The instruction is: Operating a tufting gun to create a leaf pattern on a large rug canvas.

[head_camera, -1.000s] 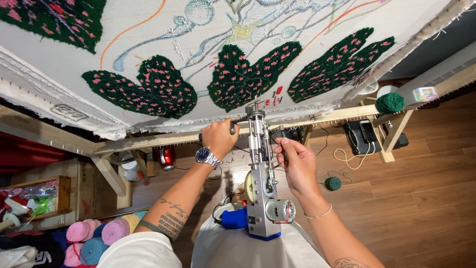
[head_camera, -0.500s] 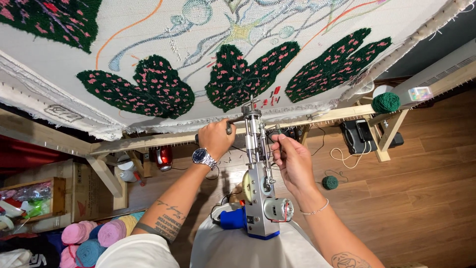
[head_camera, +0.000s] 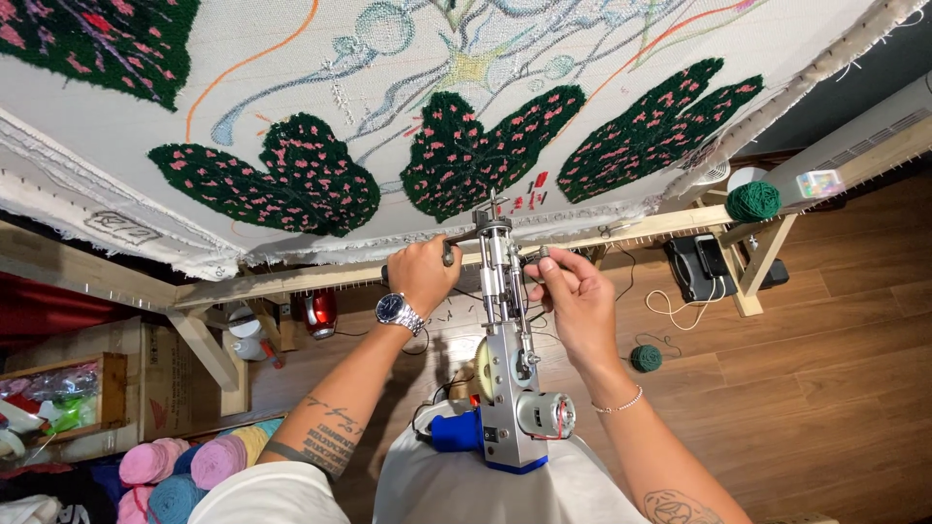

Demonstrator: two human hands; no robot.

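Observation:
A metal tufting gun (head_camera: 510, 388) stands upright on my lap, its motor low on the right side and its needle end near the cloth. My left hand (head_camera: 422, 275), with a wristwatch, is closed around the black front handle at the gun's top left. My right hand (head_camera: 573, 296) pinches a small metal part on the right side of the gun's upper shaft. Above hangs a white tufting cloth (head_camera: 408, 87) on a wooden frame (head_camera: 291, 281), with dark green leaf shapes (head_camera: 476, 155) dotted pink.
Green yarn cone (head_camera: 752, 201) sits on the frame's right leg. A small green yarn ball (head_camera: 646, 358) and a white cord lie on the wood floor. Pink and blue yarn cones (head_camera: 184, 466) lie at lower left beside a wooden crate (head_camera: 68, 398). A black device (head_camera: 704, 267) rests by the frame.
My head has shifted slightly, so the cloth and frame sit a little differently in view. Both hands stay at the top of the tufting gun, with the right fingers working slightly higher.

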